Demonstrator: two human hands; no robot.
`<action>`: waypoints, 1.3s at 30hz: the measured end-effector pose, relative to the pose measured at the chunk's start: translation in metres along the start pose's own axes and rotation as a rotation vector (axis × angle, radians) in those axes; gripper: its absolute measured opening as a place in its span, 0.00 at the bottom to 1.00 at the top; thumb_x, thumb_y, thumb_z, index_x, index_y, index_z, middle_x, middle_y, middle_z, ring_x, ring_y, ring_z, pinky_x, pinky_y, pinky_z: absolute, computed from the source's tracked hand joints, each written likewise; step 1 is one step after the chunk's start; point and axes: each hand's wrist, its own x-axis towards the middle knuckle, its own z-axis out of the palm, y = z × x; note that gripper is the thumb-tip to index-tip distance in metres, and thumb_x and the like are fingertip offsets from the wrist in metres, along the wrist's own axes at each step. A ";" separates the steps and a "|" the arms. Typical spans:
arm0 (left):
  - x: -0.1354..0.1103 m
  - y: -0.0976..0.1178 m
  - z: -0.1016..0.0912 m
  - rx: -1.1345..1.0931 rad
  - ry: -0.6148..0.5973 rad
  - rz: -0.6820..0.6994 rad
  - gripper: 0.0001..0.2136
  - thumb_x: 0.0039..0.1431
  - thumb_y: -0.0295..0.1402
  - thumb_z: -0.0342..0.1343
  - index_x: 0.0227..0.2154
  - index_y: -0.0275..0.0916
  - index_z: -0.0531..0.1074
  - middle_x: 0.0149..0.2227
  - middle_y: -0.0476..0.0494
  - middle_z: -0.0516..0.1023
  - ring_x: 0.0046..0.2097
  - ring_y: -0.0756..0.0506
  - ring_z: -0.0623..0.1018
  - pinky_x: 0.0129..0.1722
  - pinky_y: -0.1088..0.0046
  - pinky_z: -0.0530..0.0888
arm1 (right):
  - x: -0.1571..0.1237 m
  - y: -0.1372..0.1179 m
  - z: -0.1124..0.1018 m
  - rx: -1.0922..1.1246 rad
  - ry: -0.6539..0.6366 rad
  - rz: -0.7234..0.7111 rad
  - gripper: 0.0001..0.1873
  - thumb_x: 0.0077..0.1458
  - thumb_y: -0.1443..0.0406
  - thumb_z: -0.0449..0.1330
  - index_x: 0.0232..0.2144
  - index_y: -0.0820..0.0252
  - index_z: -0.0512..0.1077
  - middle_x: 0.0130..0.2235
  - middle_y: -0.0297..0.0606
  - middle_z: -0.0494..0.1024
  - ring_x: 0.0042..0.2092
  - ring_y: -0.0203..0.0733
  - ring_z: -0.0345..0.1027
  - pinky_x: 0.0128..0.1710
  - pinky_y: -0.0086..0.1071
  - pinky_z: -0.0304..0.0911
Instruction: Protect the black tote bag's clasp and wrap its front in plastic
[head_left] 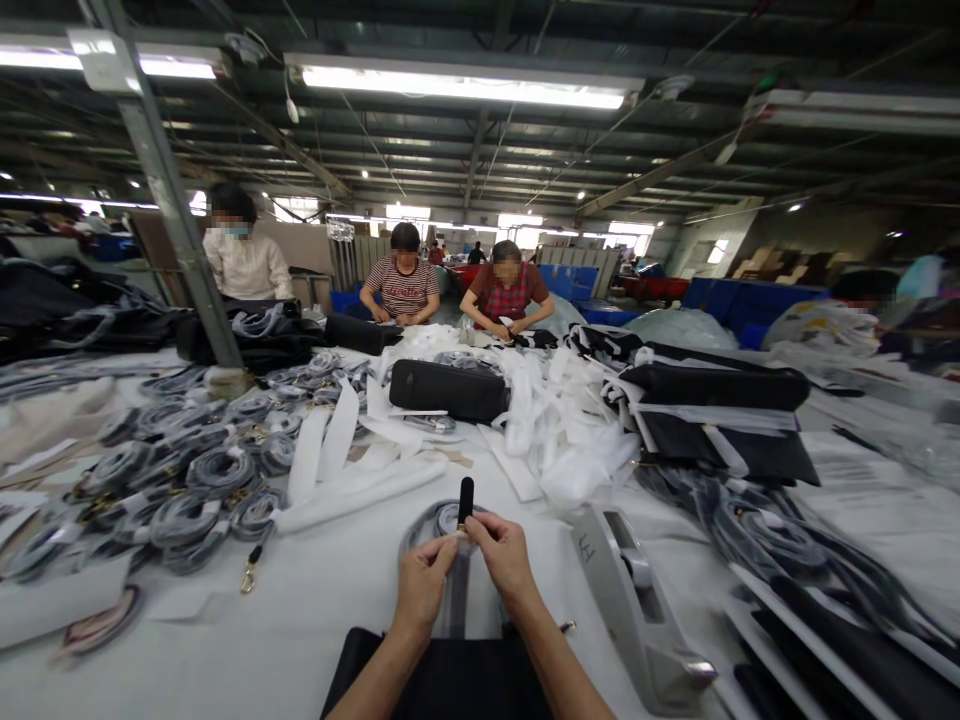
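Note:
In front of me, a black bag (457,680) lies at the table's near edge. A grey, plastic-wrapped strap (456,595) runs up from it and curves round behind my hands. Its black end tab (466,497), with a bit of gold metal at the base, stands upright between my fingers. My right hand (506,560) pinches the strap just below that tab. My left hand (421,580) is closed in a pinch beside it, on a small whitish piece that looks like wrap or tape at the strap. Fingertips of both hands nearly meet.
A grey tape dispenser (630,600) stands right of my hands. Coiled wrapped straps (180,515) pile up at left; white foam strips (360,490) lie ahead. A black case (450,390) and stacked black bags (720,400) sit farther back. Co-workers work across the table.

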 end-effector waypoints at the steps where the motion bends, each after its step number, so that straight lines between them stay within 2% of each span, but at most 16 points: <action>1: 0.000 -0.001 0.002 -0.021 0.011 -0.008 0.19 0.51 0.46 0.59 0.37 0.36 0.79 0.38 0.39 0.81 0.43 0.39 0.77 0.45 0.67 0.71 | 0.000 -0.001 -0.001 -0.003 0.003 -0.003 0.15 0.48 0.55 0.61 0.28 0.62 0.79 0.29 0.38 0.78 0.34 0.44 0.68 0.37 0.35 0.62; 8: -0.002 -0.003 0.017 -0.314 0.116 -0.107 0.19 0.46 0.43 0.65 0.36 0.32 0.79 0.32 0.40 0.81 0.38 0.43 0.78 0.41 0.71 0.73 | -0.003 -0.007 -0.003 0.001 0.013 -0.038 0.13 0.49 0.57 0.61 0.23 0.62 0.77 0.25 0.34 0.72 0.30 0.39 0.63 0.31 0.31 0.58; 12: -0.008 0.003 0.020 -0.478 0.168 -0.151 0.18 0.43 0.41 0.67 0.35 0.32 0.79 0.34 0.40 0.81 0.37 0.46 0.78 0.41 0.73 0.72 | -0.011 -0.009 0.000 0.036 0.035 -0.065 0.12 0.49 0.58 0.61 0.24 0.60 0.76 0.26 0.33 0.71 0.32 0.39 0.63 0.33 0.31 0.58; 15: -0.011 0.001 0.016 -0.380 0.117 -0.159 0.19 0.43 0.42 0.67 0.35 0.32 0.78 0.35 0.38 0.81 0.37 0.45 0.78 0.40 0.72 0.72 | -0.014 -0.006 0.000 0.066 0.085 -0.051 0.12 0.49 0.58 0.61 0.25 0.60 0.77 0.27 0.34 0.73 0.31 0.39 0.63 0.33 0.31 0.59; 20: -0.012 -0.010 0.003 -0.141 -0.170 -0.197 0.17 0.44 0.43 0.65 0.33 0.36 0.78 0.33 0.40 0.80 0.34 0.43 0.76 0.36 0.68 0.71 | -0.014 0.003 -0.003 0.088 0.129 -0.019 0.13 0.49 0.57 0.61 0.26 0.61 0.77 0.26 0.35 0.74 0.29 0.39 0.63 0.31 0.32 0.59; 22: -0.011 -0.013 0.000 -0.065 -0.232 -0.159 0.14 0.46 0.42 0.64 0.31 0.36 0.77 0.32 0.41 0.79 0.34 0.43 0.75 0.36 0.68 0.70 | -0.014 0.004 -0.004 0.087 0.126 -0.018 0.13 0.48 0.57 0.62 0.26 0.61 0.77 0.26 0.36 0.74 0.30 0.39 0.64 0.31 0.32 0.60; 27: -0.010 -0.010 0.002 0.057 -0.236 -0.080 0.11 0.50 0.39 0.60 0.31 0.36 0.75 0.31 0.44 0.78 0.34 0.45 0.73 0.35 0.71 0.67 | -0.014 0.003 -0.004 0.073 0.100 -0.027 0.14 0.49 0.56 0.61 0.26 0.61 0.77 0.26 0.37 0.74 0.31 0.41 0.65 0.31 0.32 0.61; 30: -0.010 -0.002 0.005 0.046 -0.260 -0.062 0.11 0.53 0.39 0.58 0.32 0.36 0.75 0.31 0.44 0.78 0.35 0.45 0.74 0.37 0.71 0.67 | -0.013 0.000 -0.003 0.058 0.088 -0.041 0.14 0.50 0.55 0.61 0.26 0.61 0.76 0.27 0.37 0.74 0.31 0.41 0.65 0.32 0.32 0.61; 35: -0.004 0.010 0.008 -0.007 -0.193 0.010 0.13 0.55 0.43 0.56 0.33 0.37 0.76 0.32 0.44 0.78 0.36 0.45 0.74 0.39 0.70 0.68 | -0.012 -0.004 0.000 0.020 0.059 -0.072 0.14 0.50 0.55 0.61 0.25 0.61 0.76 0.25 0.34 0.70 0.30 0.39 0.62 0.30 0.31 0.60; 39: 0.000 0.013 0.007 -0.022 -0.190 0.021 0.14 0.55 0.44 0.56 0.32 0.37 0.76 0.33 0.43 0.78 0.38 0.44 0.74 0.40 0.70 0.68 | -0.013 -0.007 0.001 -0.003 0.046 -0.089 0.13 0.50 0.56 0.61 0.24 0.60 0.76 0.24 0.33 0.68 0.30 0.38 0.61 0.30 0.30 0.59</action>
